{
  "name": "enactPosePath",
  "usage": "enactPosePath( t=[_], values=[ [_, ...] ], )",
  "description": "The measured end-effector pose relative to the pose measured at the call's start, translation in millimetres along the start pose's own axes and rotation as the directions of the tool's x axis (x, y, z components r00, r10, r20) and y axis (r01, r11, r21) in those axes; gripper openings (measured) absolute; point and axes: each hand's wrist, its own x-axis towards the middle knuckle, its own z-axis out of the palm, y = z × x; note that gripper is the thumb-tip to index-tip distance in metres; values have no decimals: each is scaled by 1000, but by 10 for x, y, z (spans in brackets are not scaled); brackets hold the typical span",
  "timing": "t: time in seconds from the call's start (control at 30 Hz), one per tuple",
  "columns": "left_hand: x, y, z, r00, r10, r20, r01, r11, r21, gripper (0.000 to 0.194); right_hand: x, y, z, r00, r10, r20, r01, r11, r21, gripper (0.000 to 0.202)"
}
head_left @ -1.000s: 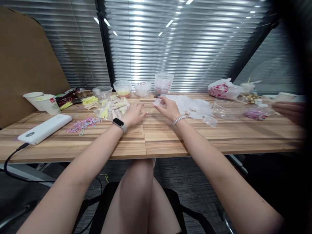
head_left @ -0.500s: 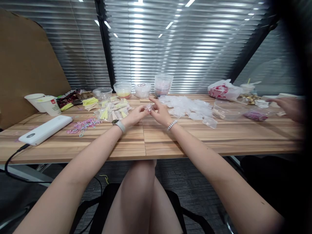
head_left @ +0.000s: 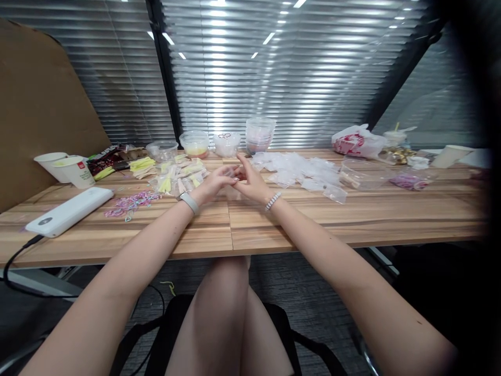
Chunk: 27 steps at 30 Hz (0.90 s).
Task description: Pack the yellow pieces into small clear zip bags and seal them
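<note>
My left hand (head_left: pixel 213 186) and my right hand (head_left: pixel 253 185) meet above the middle of the table, fingertips nearly touching. Between them is a small clear plastic bag (head_left: pixel 234 193), see-through and partly hidden by the fingers. Both hands have thumb and fingers closed at it, while the right index finger points forward. Just left of my hands lie packed clear bags (head_left: pixel 183 175) with yellow and cream pieces inside. To the right spreads a heap of flat clear bags (head_left: pixel 297 169).
Colourful small bands (head_left: pixel 133 203) lie near a white power bank (head_left: pixel 70 211). Paper cups (head_left: pixel 78 171) stand at left. Along the back are clear bowls (head_left: pixel 194 143) and stacked tubs (head_left: pixel 260 134). A clear container (head_left: pixel 362 175) and a bag of purple bands (head_left: pixel 409 180) lie at right.
My fingers have shifted slightly around the clear bag, and the left fingers now reach further under the right hand. Another person's hand at the far right has mostly left the view, uncovering a paper cup.
</note>
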Motion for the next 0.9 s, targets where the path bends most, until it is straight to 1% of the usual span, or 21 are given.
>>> enactPosePath(
  t=[0.1, 0.2, 0.23, 0.3, 0.4, 0.47, 0.53, 0.6, 0.63, 0.7, 0.77, 0.83, 0.9],
  values=[
    [-18, 38, -5, 1000, -3, -7, 3, 995, -95, 46, -13, -61, 5, 999, -39, 21, 38, 999, 18, 93],
    [-23, 21, 3, 999, -30, -15, 28, 992, -125, 45, -11, -90, 26, 997, -72, 10, 72, 997, -35, 90],
    [-21, 2, 11, 999, -33, -32, 29, 993, -117, 45, -5, -82, 34, 997, -75, 9, 75, 996, -56, 86],
    [-14, -36, 32, 998, -19, -67, 14, 997, -81, 45, 15, -44, 45, 997, -78, 24, 80, 994, -78, 72],
    [-15, -25, 60, 997, -16, -76, 8, 994, -111, 47, 60, 22, 29, 998, -57, 17, 58, 998, -11, 54],
    [-31, 41, 60, 998, -50, -38, 42, 983, -178, 49, 89, 26, -5, 999, -28, -25, 31, 994, 108, 52],
    [-57, 125, 41, 995, -100, 11, 100, 968, -228, 51, 108, -15, -41, 997, 10, -74, 9, 966, 258, 52],
    [-87, 192, 14, 982, -173, 82, 188, 949, -255, 53, 115, -84, -63, 992, 60, -110, -15, 927, 374, 47],
    [-101, 212, 3, 968, -215, 127, 242, 934, -264, 56, 114, -119, -66, 988, 91, -122, -34, 913, 407, 45],
    [-125, 228, -8, 939, -270, 212, 324, 901, -289, 62, 108, -171, -57, 981, 133, -139, -60, 898, 436, 42],
    [-139, 224, -2, 927, -277, 252, 350, 881, -319, 66, 104, -189, -45, 978, 141, -151, -61, 896, 441, 40],
    [-143, 212, 5, 927, -282, 247, 354, 875, -330, 66, 113, -177, -52, 979, 134, -151, -56, 900, 432, 38],
    [-138, 198, 1, 921, -315, 229, 377, 870, -319, 62, 142, -145, -103, 982, 136, -134, -68, 905, 421, 38]
  ],
)
